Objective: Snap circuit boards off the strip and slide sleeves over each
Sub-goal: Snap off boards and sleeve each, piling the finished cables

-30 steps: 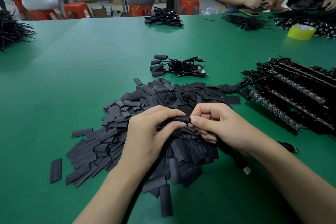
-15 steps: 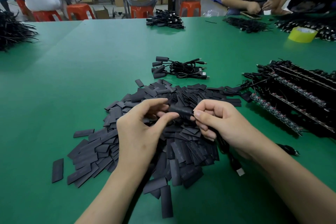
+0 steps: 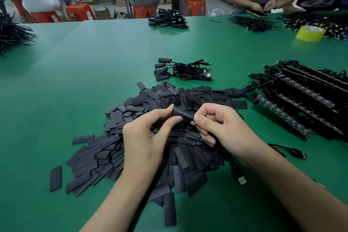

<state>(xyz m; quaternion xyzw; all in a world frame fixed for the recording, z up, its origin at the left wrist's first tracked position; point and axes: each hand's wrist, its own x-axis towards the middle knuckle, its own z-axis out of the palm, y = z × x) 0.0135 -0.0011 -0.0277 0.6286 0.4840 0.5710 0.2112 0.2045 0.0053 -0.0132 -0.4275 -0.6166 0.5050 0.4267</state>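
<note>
Left hand [image 3: 145, 137] and right hand [image 3: 222, 130] now hold the sleeve [image 3: 183, 114] higher above the sleeve pile [image 3: 98, 158] than before, each pinching one end. Judged light, soft, easily flattened; grip ends lightly.

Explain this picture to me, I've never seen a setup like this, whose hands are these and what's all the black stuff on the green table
There is no machine. The camera sits on a worker's head and looks down at that person's hands. The left hand and right hand pinch one black sleeve between them, one at each end. Under them, on the green table, lies a pile of flat sleeves. At right lie strips of circuit boards with cables. Beyond the pile is a bundle of cables with sleeves on.
</note>
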